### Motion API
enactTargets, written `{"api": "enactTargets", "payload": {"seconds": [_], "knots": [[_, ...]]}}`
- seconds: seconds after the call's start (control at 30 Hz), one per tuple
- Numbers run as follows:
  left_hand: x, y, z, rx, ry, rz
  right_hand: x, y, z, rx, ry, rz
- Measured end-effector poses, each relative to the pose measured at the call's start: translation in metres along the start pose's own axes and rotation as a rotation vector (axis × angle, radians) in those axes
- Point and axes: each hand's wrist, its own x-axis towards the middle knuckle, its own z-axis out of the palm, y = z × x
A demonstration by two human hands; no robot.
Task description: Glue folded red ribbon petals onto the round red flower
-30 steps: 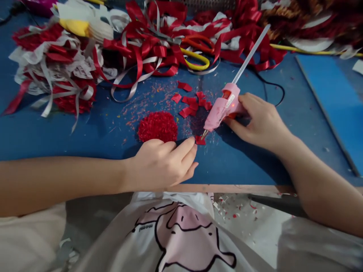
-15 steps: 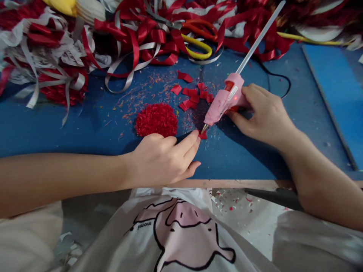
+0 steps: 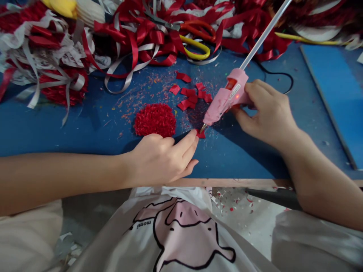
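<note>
My right hand point(image 3: 265, 109) is wrapped round the handle of a pink glue gun point(image 3: 224, 99), which has a long clear glue stick point(image 3: 265, 34) in its back. The gun's metal tip points down at a small red ribbon piece point(image 3: 202, 134) on the blue table. Fingertips of my left hand point(image 3: 167, 156) rest on the left edge of that piece; the fingers are stretched out, with the thumb apart below. Just beyond my left knuckles lies a fluffy red pompom point(image 3: 155, 119). Several cut red pieces point(image 3: 188, 103) are scattered behind the gun's tip.
Red and white ribbons point(image 3: 133, 41) are heaped along the back of the blue table point(image 3: 56, 132). Scissors with a yellow and orange handle point(image 3: 197, 51) lie among them. A black cord point(image 3: 279, 74) curls behind my right hand. A blue board point(image 3: 337, 98) is at the right.
The glue gun has tilted slightly, its back end and my right hand shifting a little to the right. The tip stays over the same red piece, and my left hand stays beside it.
</note>
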Motion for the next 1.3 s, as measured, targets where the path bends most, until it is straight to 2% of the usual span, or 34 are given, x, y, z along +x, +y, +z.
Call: {"api": "enactTargets", "payload": {"seconds": [0.17,0.37,0.57,0.77,1.3], "knots": [[0.000,0.000,0.000,0.019,-0.026,0.003,-0.002,0.002,-0.001,-0.036,0.005,0.003],[-0.002,0.001,0.002,0.106,0.074,0.047,-0.005,0.002,-0.002,-0.087,0.108,-0.062],[-0.004,0.003,0.003,0.185,0.083,0.040,-0.003,0.002,0.003,-0.190,0.447,-0.299],[-0.004,0.005,0.003,0.196,0.059,0.032,-0.001,0.000,0.006,-0.169,0.607,-0.345],[-0.005,0.005,0.005,0.202,0.074,0.021,0.003,0.004,0.013,-0.036,0.598,-0.229]]}}
